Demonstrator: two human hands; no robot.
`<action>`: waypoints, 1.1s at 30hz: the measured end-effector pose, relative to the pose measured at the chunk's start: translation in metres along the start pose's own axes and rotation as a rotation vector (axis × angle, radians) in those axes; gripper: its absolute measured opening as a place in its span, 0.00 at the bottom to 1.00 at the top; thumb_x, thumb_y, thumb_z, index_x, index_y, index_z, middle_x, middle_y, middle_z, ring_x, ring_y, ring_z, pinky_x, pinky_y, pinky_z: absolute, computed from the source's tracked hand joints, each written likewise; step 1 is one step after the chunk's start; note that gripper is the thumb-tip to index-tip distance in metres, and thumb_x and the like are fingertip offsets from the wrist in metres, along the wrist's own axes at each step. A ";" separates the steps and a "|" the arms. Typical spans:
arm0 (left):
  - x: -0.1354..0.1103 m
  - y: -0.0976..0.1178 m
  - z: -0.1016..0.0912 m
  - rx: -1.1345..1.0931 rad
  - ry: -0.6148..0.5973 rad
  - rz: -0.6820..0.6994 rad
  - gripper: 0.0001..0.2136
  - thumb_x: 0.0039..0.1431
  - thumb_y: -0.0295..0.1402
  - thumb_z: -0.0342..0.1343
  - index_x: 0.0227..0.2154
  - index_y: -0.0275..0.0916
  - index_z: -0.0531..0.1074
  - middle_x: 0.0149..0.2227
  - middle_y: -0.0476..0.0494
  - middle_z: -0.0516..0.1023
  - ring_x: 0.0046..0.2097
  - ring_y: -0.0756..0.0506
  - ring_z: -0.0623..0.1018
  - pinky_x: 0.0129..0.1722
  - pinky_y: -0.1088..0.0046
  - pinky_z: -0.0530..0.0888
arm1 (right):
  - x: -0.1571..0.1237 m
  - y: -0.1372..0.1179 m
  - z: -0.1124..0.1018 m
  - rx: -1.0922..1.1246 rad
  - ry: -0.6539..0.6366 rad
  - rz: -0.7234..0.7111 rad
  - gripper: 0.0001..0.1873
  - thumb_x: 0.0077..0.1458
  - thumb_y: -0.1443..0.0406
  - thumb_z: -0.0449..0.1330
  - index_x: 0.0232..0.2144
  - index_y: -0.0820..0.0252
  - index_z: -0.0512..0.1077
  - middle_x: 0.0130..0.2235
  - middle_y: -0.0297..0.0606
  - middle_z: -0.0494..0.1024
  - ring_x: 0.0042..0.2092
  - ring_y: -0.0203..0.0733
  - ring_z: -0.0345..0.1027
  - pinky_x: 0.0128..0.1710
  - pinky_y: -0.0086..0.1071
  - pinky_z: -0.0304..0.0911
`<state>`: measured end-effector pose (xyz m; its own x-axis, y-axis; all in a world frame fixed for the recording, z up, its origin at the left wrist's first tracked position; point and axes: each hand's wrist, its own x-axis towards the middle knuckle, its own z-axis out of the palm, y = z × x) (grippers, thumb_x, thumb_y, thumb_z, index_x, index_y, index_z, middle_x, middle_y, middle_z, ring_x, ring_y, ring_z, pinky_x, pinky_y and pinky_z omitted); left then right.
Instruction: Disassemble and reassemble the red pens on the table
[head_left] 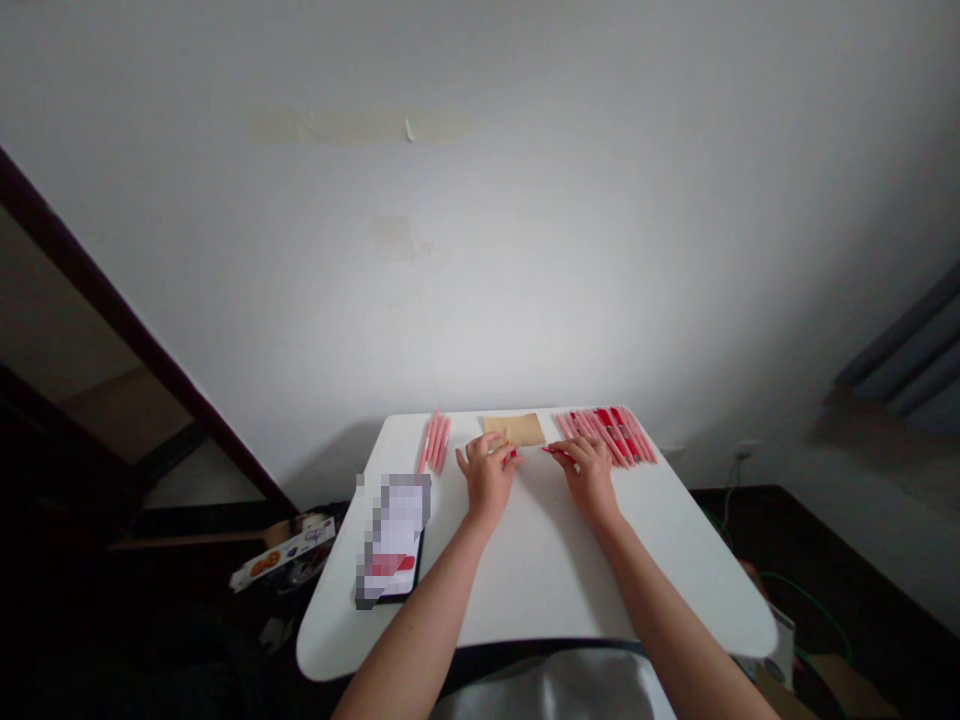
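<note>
My left hand (489, 472) and my right hand (589, 470) rest side by side on a white table (540, 580), both with fingers curled. Between them they hold a thin pink-red stick (534, 452), one end pinched in each hand. Just beyond the hands lies a tan paper envelope (515, 428). A row of several pink-red sticks (609, 434) lies at the far right, close to my right hand. A smaller bunch of paler pink sticks (435, 442) lies at the far left, beside my left hand.
A phone with a blurred screen (394, 540) lies on the table's left side. A white wall stands right behind the table. On the dark floor at the left are a printed box (281, 555) and clutter; cables lie at the right.
</note>
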<state>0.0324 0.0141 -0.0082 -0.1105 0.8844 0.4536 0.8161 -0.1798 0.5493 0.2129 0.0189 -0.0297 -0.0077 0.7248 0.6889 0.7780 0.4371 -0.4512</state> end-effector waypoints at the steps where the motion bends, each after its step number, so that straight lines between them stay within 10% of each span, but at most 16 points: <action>1: 0.000 0.000 0.001 0.002 0.002 -0.001 0.10 0.52 0.35 0.62 0.38 0.53 0.78 0.51 0.46 0.73 0.56 0.41 0.66 0.62 0.42 0.51 | 0.000 0.000 0.000 0.005 0.004 0.004 0.13 0.62 0.57 0.53 0.38 0.52 0.76 0.38 0.38 0.78 0.45 0.47 0.60 0.47 0.41 0.52; 33: -0.001 0.000 0.000 0.056 0.000 -0.037 0.09 0.52 0.35 0.62 0.37 0.51 0.77 0.52 0.46 0.72 0.56 0.41 0.66 0.60 0.42 0.52 | 0.002 -0.002 -0.003 -0.288 -0.110 -0.100 0.09 0.58 0.64 0.57 0.38 0.46 0.78 0.39 0.38 0.77 0.48 0.50 0.57 0.53 0.50 0.45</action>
<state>0.0322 0.0129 -0.0088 -0.1407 0.8901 0.4336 0.8417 -0.1231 0.5257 0.2130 0.0177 -0.0253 -0.1487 0.7456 0.6495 0.9157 0.3519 -0.1943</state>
